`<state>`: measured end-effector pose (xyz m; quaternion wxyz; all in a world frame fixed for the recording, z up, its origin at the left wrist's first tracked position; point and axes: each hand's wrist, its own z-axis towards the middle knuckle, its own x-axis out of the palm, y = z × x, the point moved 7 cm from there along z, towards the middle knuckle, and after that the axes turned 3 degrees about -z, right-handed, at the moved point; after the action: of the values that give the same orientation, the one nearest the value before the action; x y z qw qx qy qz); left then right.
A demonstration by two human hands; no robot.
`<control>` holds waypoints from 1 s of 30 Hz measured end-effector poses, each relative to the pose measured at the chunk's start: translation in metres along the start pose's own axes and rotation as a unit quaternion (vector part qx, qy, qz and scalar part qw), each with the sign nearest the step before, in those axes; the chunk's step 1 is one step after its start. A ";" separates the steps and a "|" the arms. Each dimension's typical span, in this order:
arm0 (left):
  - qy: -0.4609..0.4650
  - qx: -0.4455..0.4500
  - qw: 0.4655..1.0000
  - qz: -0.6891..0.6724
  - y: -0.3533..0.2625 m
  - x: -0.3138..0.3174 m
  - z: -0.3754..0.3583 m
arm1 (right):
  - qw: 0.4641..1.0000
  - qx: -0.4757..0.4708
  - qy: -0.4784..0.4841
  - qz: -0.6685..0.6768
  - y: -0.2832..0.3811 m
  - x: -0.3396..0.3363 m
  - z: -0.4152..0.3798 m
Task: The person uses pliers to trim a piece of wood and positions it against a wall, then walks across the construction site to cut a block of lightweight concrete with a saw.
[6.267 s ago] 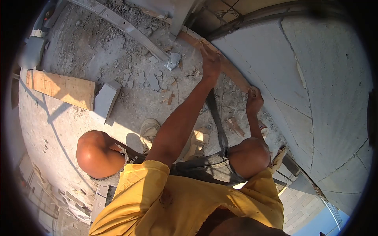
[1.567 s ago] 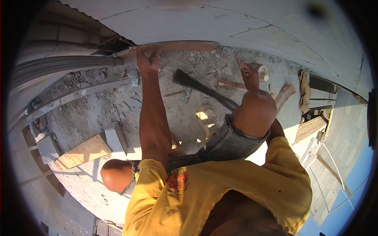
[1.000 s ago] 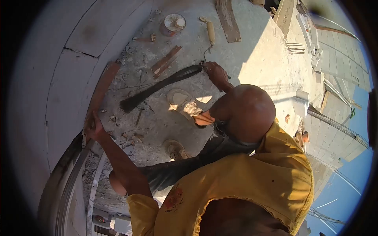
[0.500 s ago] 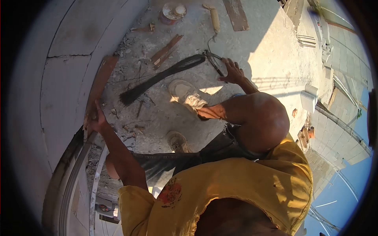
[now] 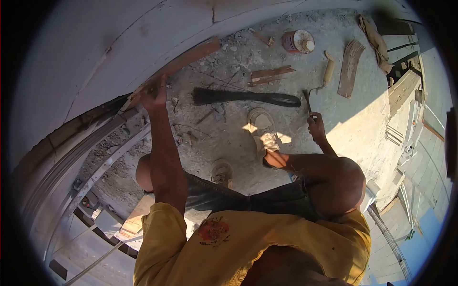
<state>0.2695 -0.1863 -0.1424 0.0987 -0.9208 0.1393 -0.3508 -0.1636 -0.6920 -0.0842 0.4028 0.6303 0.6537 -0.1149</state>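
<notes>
Left hand: your left hand (image 5: pixel 153 97) is stretched out to the wooden strip (image 5: pixel 177 64) that runs along the foot of the curved grey wall (image 5: pixel 119 43); the fingers are closed over the strip's near end and press it to the wall.
Right hand: your right hand (image 5: pixel 316 126) is curled shut around the handle of a small metal tool (image 5: pixel 307 101), probably a trowel, whose blade points away from you towards the broom's end; the tool is too small to name surely.
Wooden strip: it lies tilted along the wall's base, its far end free and in sun, its near end under your fingers.
Edges: the wall closes the whole top and left; a curved metal rail (image 5: pixel 95 152) bounds the slab below your left arm; the slab's outer edge (image 5: pixel 398 90) drops off on the right, with lower roofs beyond.
Open room: bare concrete lies between your right hand and the outer edge, sunlit.
In the way: a black broom (image 5: pixel 243 97) lies across the floor between your two hands; your shoe (image 5: pixel 262 128) stands just beside its handle end.
Around: wood offcuts (image 5: pixel 270 75) near the broom's bristles, a round tin (image 5: pixel 298 41) by the wall, a short board (image 5: pixel 350 66) and a crumpled cloth (image 5: pixel 374 38) farther right, rubble along the wall's foot.
</notes>
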 end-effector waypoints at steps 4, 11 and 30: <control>0.003 -0.073 0.996 -0.049 0.009 -0.015 0.018 | 0.973 0.040 0.221 0.051 0.119 -0.052 -0.027; 0.014 -0.108 0.991 -0.074 0.022 -0.010 0.016 | 0.949 -0.075 0.071 0.297 0.274 0.030 -0.002; 0.040 -0.035 0.984 -0.172 0.019 -0.013 -0.003 | 0.956 -0.100 0.162 0.223 0.306 0.219 -0.031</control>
<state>0.2545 -0.2004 -0.1533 -0.0010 -0.9191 -0.0053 -0.3940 0.1309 -0.4561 -0.1020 0.3673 0.7272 0.5609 0.1476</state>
